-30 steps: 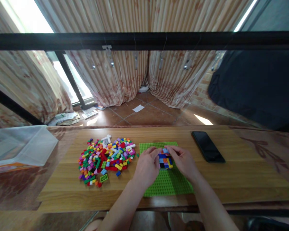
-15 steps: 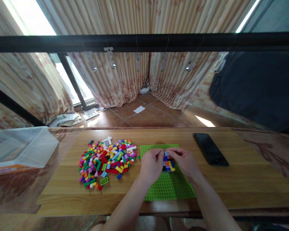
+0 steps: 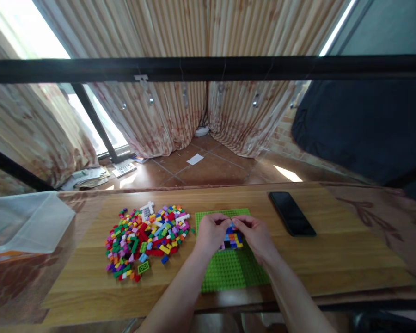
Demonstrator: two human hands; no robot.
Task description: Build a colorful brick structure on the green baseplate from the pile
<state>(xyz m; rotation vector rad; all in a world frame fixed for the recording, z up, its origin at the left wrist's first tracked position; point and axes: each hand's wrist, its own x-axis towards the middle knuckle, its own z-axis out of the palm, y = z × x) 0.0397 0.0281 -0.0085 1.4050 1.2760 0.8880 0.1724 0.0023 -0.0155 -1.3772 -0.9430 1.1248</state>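
The forearms (image 3: 178, 289) are showing bare, toward seven and five o'clock. Left hand (image 3: 210, 235) and right hand (image 3: 257, 236) are showing bare.

So it's a long wood-grain tabletop (image 3: 333, 268), pretty glossy, with a big messy pile of loose toy bricks (image 3: 156, 233) in all sorts of colors spread over the left part, plus a lime green brick (image 3: 143, 268) at its near edge. A green studded baseplate (image 3: 225, 273) lies flat around the middle, and to the right of that there's a dark phone (image 3: 291, 213) lying at a slant, screen up.
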